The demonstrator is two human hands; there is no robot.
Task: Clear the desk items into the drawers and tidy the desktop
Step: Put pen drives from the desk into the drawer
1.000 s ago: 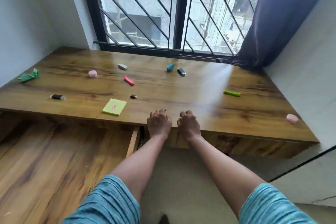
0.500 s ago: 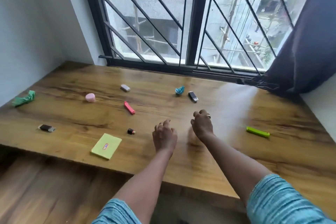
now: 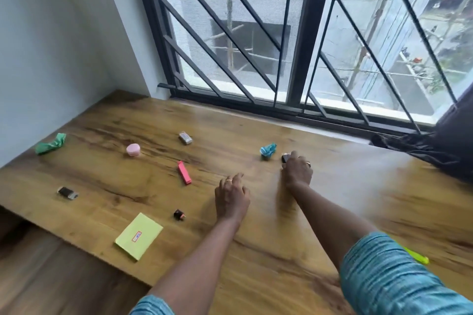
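Note:
The wooden desk [image 3: 268, 263] holds scattered small items. My right hand [image 3: 297, 172] reaches far forward with its fingers closed around a small black stick [image 3: 285, 157] that lies on the desk, right of a crumpled blue scrap [image 3: 268, 149]. Just above the desk middle hovers my left hand [image 3: 231, 195], fingers loosely curled and holding nothing. Left of it lie a pink bar [image 3: 184, 176], a tiny black piece [image 3: 179, 214] and a yellow note pad [image 3: 138, 236]. Further left are a pink round cap [image 3: 133, 149], a grey block [image 3: 185, 137], another black stick [image 3: 67, 192] and a crumpled green scrap [image 3: 50, 144].
A barred window [image 3: 294, 46] runs along the desk's back edge, with a dark curtain [image 3: 450, 146] bunched at the right. A green marker [image 3: 417, 256] peeks out beside my right sleeve. A white wall [image 3: 51, 46] closes the left side. Wooden floor shows at the lower left.
Both hands left the desk's front edge and moved forward over the top. My right hand went on to the black stick by the blue scrap and closed on it. The view moved nearer.

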